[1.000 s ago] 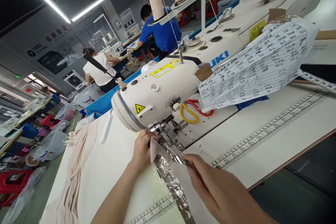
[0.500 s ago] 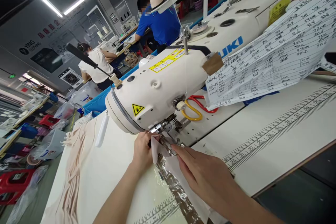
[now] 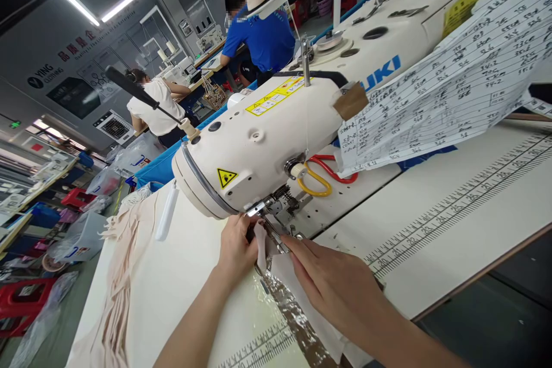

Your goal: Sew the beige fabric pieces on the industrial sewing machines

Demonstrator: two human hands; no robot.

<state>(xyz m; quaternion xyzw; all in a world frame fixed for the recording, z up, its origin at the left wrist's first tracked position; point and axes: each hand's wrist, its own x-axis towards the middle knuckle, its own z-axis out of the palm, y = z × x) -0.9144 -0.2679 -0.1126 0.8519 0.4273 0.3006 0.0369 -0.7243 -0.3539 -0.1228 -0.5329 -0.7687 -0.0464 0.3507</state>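
A white sewing machine (image 3: 267, 138) lies across the middle of the view. Below its needle area, my left hand (image 3: 236, 247) is closed on the pale fabric (image 3: 261, 241) at the left of the presser foot; its fingertips are partly hidden. My right hand (image 3: 332, 276) reaches in from the right, its fingers together and pressed on the fabric beside the metal guide (image 3: 276, 238). From there the pale fabric runs toward me, next to a shiny brown taped strip (image 3: 297, 316) on the table.
Pale fabric strips (image 3: 118, 276) lie at the table's left. Handwritten paper (image 3: 448, 80) hangs over the machine's right side. Red-and-yellow-handled scissors (image 3: 321, 181) rest behind the needle area. A screwdriver (image 3: 133, 87) stands on the machine head. Two people sit farther back.
The fabric edge by my left hand has folded over and shifted slightly toward the right. Both hands stay nearly in place.
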